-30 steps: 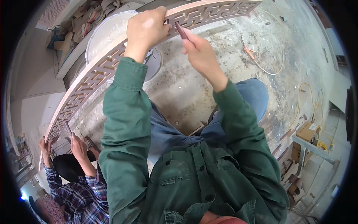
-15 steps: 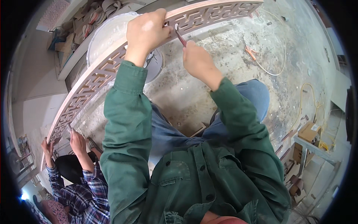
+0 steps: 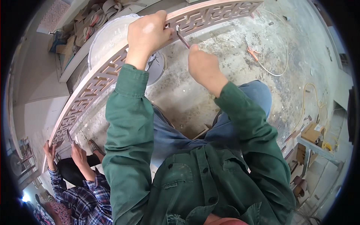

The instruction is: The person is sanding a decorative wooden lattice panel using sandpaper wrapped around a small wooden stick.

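A long, pale wooden fretwork panel with cut-out geometric openings stretches across from the lower left to the top right. My left hand is closed over its upper rail, the thumb against the openwork face. In my right hand is a thin, dark reddish stick-like tool, gripped in a fist near its lower end. The tool's pale tip reaches into an opening just right of my left thumb. Its exact kind cannot be made out.
A co-worker's hand holds a thin tool at the panel's left end; their other hand grips the panel. Behind it stands a round white covered container. An orange-handled tool with a pale hose lies on the stained floor.
My right hand has drawn back slightly, down and to the right, with the tool tip still at the same opening. My left hand stays put; the co-worker's hands have shifted slightly.
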The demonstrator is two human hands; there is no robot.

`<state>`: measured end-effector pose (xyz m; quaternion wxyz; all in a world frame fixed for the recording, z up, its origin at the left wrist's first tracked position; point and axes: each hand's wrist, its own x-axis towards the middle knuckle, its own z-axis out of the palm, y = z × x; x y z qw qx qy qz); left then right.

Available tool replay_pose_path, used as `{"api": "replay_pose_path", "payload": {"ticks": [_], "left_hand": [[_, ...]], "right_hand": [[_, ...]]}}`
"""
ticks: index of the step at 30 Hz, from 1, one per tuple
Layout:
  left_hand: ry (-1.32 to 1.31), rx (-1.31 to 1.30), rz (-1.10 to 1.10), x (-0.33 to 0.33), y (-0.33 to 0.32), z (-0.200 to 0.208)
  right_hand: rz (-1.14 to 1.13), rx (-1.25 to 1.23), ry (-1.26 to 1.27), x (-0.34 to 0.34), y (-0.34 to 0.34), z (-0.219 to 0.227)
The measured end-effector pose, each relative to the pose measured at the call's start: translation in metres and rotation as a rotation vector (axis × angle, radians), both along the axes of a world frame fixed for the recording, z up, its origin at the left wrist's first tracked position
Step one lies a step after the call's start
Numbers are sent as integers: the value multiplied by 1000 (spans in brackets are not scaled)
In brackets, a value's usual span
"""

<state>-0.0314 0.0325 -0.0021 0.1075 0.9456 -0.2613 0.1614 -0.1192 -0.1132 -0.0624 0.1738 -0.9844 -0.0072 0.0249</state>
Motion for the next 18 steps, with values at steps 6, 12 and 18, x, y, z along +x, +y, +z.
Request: {"api": "replay_pose_path", "payload": {"ticks": [6,12,18], "left_hand": [[40,16,9,-2,-2,3],[49,33,42,-5,0,4],[14,22,31,-3,-5,1]], "right_hand": [[10,28,-93,34,2,-5],[28,13,28,-5,-10,-2],[-49,196,172,42,-1,5]]}}
